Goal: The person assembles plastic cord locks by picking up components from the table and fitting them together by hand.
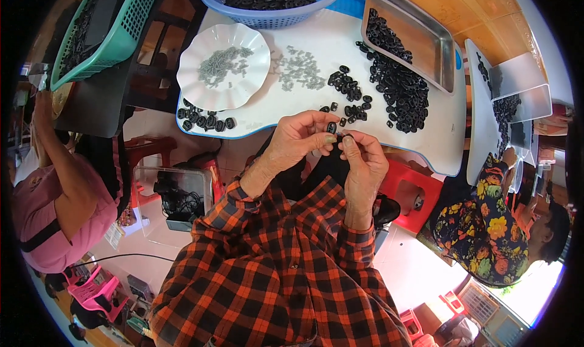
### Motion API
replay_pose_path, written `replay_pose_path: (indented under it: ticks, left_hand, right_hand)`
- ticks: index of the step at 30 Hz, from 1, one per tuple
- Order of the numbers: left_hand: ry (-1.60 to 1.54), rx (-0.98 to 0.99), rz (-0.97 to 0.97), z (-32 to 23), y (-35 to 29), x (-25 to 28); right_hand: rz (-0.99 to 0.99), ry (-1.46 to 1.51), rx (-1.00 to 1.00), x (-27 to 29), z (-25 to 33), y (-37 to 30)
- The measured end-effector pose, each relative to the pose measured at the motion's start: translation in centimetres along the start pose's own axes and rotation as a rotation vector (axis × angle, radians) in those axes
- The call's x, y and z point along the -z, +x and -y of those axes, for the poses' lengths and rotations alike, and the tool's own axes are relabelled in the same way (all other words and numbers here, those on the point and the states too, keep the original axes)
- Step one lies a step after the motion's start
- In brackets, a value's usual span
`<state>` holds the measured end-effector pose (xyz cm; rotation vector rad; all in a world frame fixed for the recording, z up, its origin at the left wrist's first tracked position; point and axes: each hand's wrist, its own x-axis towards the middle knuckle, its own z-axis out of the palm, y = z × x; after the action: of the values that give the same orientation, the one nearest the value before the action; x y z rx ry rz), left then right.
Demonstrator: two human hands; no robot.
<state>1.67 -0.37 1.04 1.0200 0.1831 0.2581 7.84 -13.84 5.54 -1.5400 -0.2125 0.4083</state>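
Just past the table's near edge, my left hand pinches a small black oval plastic part between thumb and fingers. My right hand is closed close beside it, its thumb and forefinger tips pressed together on something too small to make out. The fingertips of both hands almost meet. Beyond them on the white table lie loose black oval parts and a spread of small grey-clear pieces. More of these small pieces fill the middle of a white scalloped plate.
A blue basket of black parts stands at the back. A metal tray tilts beside a large black pile. Finished-looking parts cluster at the left edge. People in pink and a floral top sit either side.
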Motion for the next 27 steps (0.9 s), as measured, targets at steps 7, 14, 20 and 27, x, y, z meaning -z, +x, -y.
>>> replay_pose_path:
  ticks: [7, 14, 20, 27]
  left_hand:
    - [-0.041, 0.015, -0.014, -0.2, -0.1, -0.4]
    - [-0.070, 0.016, -0.018, -0.5, -0.3, -0.3]
    - [-0.039, -0.001, -0.018, -0.6, -0.2, -0.2]
    - [-0.112, -0.014, -0.008, -0.3, -0.3, 0.0]
  right_hand:
    - [0.000, 0.029, 0.018, -0.3, 0.3, -0.1]
    - [0.066, 0.057, 0.032, 0.1, 0.0, -0.2]
    - [0.132, 0.046, 0.082, 0.0, 0.1, -0.3]
    - [0.050, -0.229, 0.286, -0.2, -0.6, 0.0]
